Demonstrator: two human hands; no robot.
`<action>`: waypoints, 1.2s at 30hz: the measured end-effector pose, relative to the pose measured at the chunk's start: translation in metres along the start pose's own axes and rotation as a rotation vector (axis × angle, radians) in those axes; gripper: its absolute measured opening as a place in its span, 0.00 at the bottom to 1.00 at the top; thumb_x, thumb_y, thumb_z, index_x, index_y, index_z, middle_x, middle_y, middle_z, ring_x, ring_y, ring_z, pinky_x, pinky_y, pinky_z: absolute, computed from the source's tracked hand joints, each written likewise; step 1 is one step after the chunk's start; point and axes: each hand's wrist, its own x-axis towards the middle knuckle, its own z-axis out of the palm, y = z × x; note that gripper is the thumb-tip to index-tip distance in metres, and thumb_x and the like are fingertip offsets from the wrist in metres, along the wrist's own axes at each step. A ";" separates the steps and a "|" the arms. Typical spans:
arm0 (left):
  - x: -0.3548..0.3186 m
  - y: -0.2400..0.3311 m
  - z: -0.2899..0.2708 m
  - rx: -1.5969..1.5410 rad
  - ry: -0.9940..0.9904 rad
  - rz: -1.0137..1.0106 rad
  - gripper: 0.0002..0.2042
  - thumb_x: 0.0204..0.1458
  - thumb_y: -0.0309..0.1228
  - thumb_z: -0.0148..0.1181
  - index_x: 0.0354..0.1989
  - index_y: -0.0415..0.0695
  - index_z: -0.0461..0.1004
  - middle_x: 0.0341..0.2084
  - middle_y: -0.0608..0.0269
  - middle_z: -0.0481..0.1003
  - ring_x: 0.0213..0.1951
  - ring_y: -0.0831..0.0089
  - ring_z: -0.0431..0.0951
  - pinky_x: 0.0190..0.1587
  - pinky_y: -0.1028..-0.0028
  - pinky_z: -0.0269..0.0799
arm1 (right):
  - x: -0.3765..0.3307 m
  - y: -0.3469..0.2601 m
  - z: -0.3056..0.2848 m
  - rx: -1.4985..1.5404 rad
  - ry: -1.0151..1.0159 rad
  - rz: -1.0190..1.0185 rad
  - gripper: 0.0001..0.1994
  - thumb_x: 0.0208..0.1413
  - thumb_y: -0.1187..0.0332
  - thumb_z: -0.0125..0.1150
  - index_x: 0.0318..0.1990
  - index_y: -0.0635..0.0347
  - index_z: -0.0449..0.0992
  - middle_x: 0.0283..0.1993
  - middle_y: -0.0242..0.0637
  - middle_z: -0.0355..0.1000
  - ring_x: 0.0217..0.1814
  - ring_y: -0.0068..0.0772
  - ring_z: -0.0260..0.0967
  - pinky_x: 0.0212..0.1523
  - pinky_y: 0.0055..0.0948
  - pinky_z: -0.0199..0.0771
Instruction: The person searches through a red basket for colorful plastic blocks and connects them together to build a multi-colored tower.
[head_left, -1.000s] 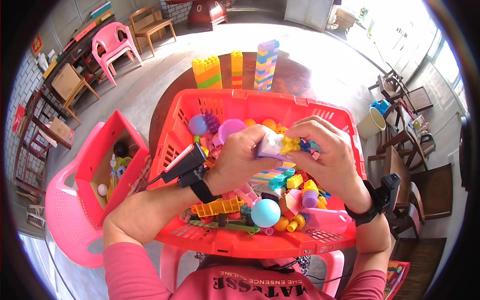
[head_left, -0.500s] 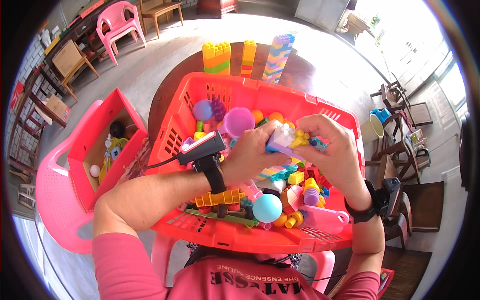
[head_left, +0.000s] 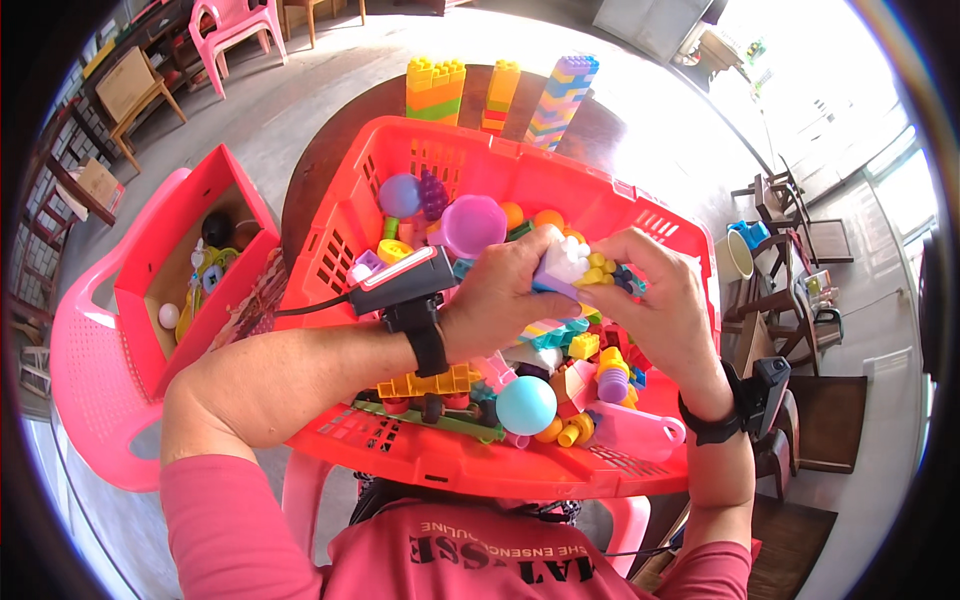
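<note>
Over the red basket (head_left: pixel 500 465), my left hand (head_left: pixel 495 300) grips a stack of toy building blocks (head_left: pixel 556 268) from its left side. White and lavender studded blocks show at its top, and striped block layers show below the hands. My right hand (head_left: pixel 655 295) is closed at the stack's right side, with thumb and index finger against it. Yellow rounded knobs (head_left: pixel 600 266) show between those fingers; whether they are joined to the stack I cannot tell. Beneath both hands lie mixed toys, among them a light-blue ball (head_left: pixel 526 405), a purple cup (head_left: pixel 473 226) and a yellow block (head_left: pixel 584 346).
Three block towers, one green-orange-yellow (head_left: pixel 435 92), one yellow-red (head_left: pixel 500 97) and one pastel (head_left: pixel 562 102), stand on the round brown table (head_left: pixel 335 150) beyond the basket. A red box (head_left: pixel 140 290) of toys rests on a pink chair (head_left: pixel 85 350) at my left.
The basket, table and towers sit higher in the view now. Both hands stay together at the block stack, and my right fingers have shifted slightly around its side.
</note>
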 end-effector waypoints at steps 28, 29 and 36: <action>0.014 0.009 -0.017 -0.100 0.128 0.109 0.30 0.46 0.17 0.67 0.57 0.42 0.60 0.42 0.62 0.73 0.47 0.75 0.75 0.51 0.71 0.73 | -0.005 0.101 -0.013 -0.266 -0.711 -0.070 0.20 0.45 0.60 0.68 0.44 0.61 0.74 0.40 0.45 0.74 0.44 0.48 0.72 0.42 0.40 0.73; 0.014 0.009 -0.019 -0.141 0.129 0.106 0.32 0.46 0.16 0.67 0.59 0.43 0.59 0.43 0.61 0.73 0.47 0.74 0.75 0.51 0.71 0.73 | -0.009 0.105 -0.008 -0.333 -0.858 -0.096 0.20 0.43 0.62 0.69 0.44 0.60 0.74 0.39 0.44 0.74 0.44 0.48 0.72 0.42 0.41 0.73; 0.018 0.012 -0.036 -0.005 0.035 0.182 0.29 0.46 0.16 0.67 0.57 0.47 0.64 0.42 0.66 0.73 0.47 0.75 0.74 0.52 0.72 0.73 | -0.021 0.108 0.009 -0.326 -0.783 -0.050 0.19 0.41 0.68 0.68 0.42 0.62 0.70 0.38 0.45 0.73 0.44 0.51 0.72 0.42 0.44 0.71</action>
